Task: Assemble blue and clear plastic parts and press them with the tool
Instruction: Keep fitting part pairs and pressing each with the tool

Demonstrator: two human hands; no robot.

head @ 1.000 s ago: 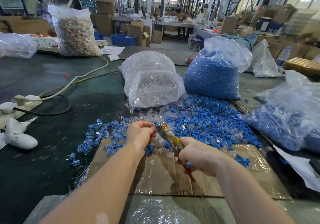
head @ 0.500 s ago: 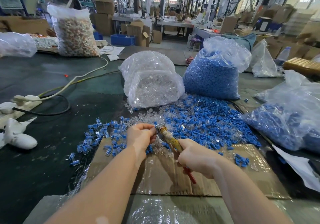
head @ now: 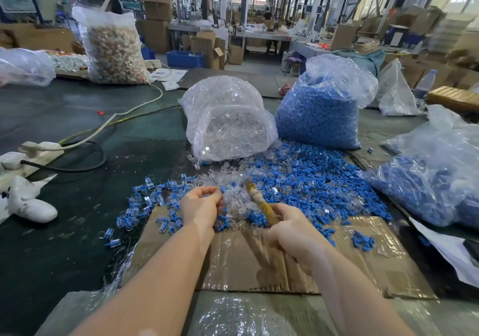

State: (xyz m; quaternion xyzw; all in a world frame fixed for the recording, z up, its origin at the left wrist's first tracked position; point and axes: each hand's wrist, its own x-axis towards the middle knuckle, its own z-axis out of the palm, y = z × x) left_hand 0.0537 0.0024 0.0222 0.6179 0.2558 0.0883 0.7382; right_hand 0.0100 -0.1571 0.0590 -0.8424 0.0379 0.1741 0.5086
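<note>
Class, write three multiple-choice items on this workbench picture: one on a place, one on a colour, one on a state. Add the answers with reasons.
1. Where does the bag of clear parts stand against the bag of blue parts?
A. to its left
B. to its right
C. on top

2. What colour is the tool where its shaft shows?
A. green
B. yellowish
C. black

3. What does the right hand do?
A. lies flat
B. points
C. grips the tool

Answers: A, the clear bag is leftward; B, the shaft looks yellowish; C, fingers wrap the tool.

A white power strip (head: 39,149) with cables lies far left on the dark desk (head: 64,232), near a sack of beige pieces (head: 114,50)
</note>
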